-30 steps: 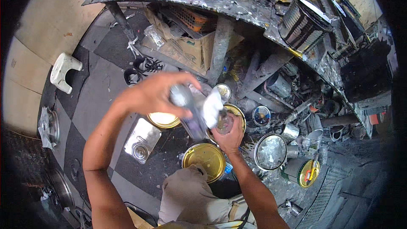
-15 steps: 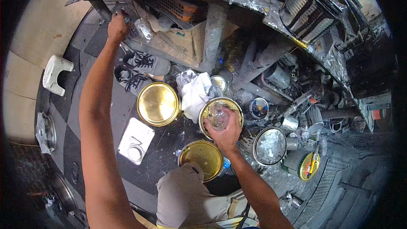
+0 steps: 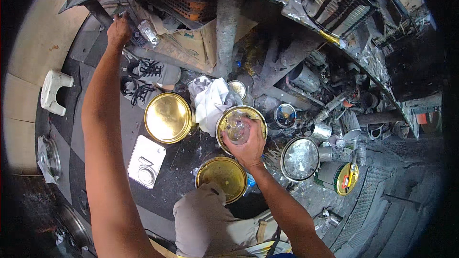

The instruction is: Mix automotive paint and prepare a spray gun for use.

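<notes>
Head view: right hand (image 3: pixel 251 144) grips a clear container (image 3: pixel 235 131), left hand (image 3: pixel 119 31), grip unclear, near a printed carton (image 3: pixel 184 50).

Clear, rounded container (image 3: pixel 236 133): see-through, partly covered by a grasp, positioned over a round, gold-toned tin (image 3: pixel 242 110). Contact between the two unclear. Tin stands on the dark, spattered floor (image 3: pixel 179 162), rimmed top facing up.

Bare arms (image 3: pixel 103 129) and fingers (image 3: pixel 258 129), beige trousers (image 3: pixel 201 215) with a tan strip (image 3: pixel 261 231), yellow-and-white cloth (image 3: pixel 256 249), narrow dark strap (image 3: pixel 275 242).
</notes>
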{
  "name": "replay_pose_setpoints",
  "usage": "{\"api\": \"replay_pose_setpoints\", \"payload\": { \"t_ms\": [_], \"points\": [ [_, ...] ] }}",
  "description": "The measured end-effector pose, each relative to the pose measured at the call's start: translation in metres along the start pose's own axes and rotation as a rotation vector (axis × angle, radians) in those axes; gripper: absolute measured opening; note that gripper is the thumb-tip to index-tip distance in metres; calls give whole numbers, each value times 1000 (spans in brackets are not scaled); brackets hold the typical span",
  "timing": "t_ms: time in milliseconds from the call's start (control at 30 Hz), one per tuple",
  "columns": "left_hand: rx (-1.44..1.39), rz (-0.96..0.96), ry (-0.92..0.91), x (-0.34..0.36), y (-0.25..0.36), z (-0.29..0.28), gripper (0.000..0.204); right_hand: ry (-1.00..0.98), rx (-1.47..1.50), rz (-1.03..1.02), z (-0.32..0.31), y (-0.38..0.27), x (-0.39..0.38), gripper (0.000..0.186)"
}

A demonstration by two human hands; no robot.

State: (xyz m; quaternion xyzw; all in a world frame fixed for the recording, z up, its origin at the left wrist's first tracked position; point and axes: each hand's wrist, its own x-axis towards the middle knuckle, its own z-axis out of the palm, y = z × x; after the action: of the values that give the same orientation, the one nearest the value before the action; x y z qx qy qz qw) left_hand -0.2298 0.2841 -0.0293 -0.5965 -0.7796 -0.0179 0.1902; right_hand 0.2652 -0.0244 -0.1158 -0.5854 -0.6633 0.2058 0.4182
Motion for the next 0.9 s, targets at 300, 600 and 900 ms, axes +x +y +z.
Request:
{"api": "replay_pose_setpoints", "payload": {
  "t_ms": [300,600,900],
  "points": [
    [-247,281,-417,-98,72,-45,56,-15,-16,-40,-6,-5,3,68],
    [-274,417,-741,-239,232,-25,67,-18,-36,2,3,-3,-1,67],
    [-745,162,-216,-288,149,-222,30,-11,78,89,-17,-5,-3,70]
  ]
}}
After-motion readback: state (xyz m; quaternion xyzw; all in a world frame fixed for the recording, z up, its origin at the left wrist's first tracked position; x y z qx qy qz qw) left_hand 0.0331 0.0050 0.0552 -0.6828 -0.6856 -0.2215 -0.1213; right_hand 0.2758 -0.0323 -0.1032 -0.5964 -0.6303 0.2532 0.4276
